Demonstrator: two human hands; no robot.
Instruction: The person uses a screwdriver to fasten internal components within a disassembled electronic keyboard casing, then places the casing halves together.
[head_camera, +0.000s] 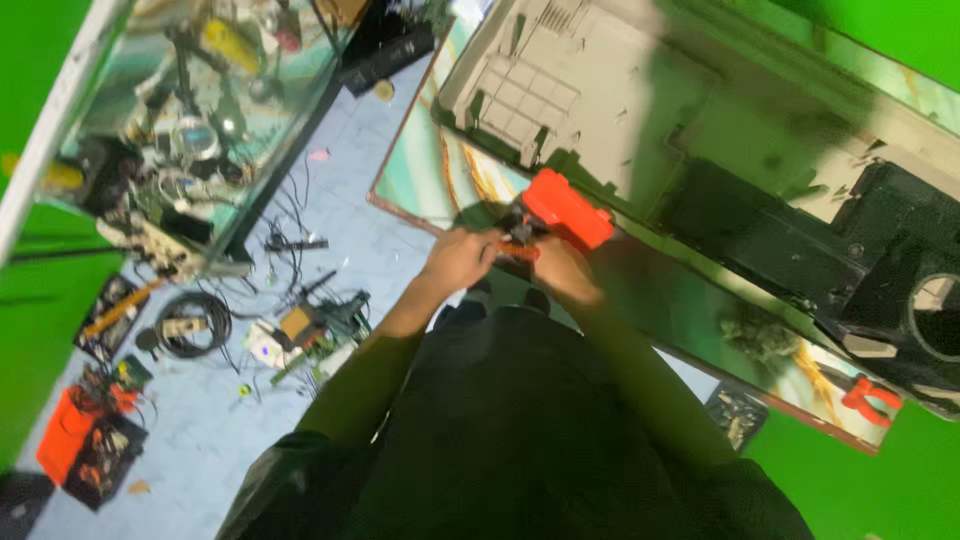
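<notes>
Tabletop (690, 300): a long surface with a green and gold swirl pattern, running from upper left to lower right; it carries the large panel, and the person stands right at its near edge.
Plastic panel (600, 90): a broad grey-white moulded piece lying flat on the tabletop, ribbed inner side up, so its inside is open to view.
Black housing (880, 270): a dark part beside the panel at the right, with a round opening at its far end.
Floor (200, 440): pale blue, strewn with cables, small tools and an orange case at the lower left.
Glass shelf (190, 120): at the upper left, crowded with tools and wires.
Orange tool (566, 208): a blocky orange body with a black front, held over the tabletop's near edge, close to the person's chest, which keeps it steady between both hands.
Left hand (458, 258): fingers curled shut around the tool's near end, from the left.
Right hand (560, 272): fingers closed on the tool from below, just under the orange body; the blur hides which part each finger presses.
Orange pliers (870, 398): lying on the tabletop at the lower right, well apart from both hands.
</notes>
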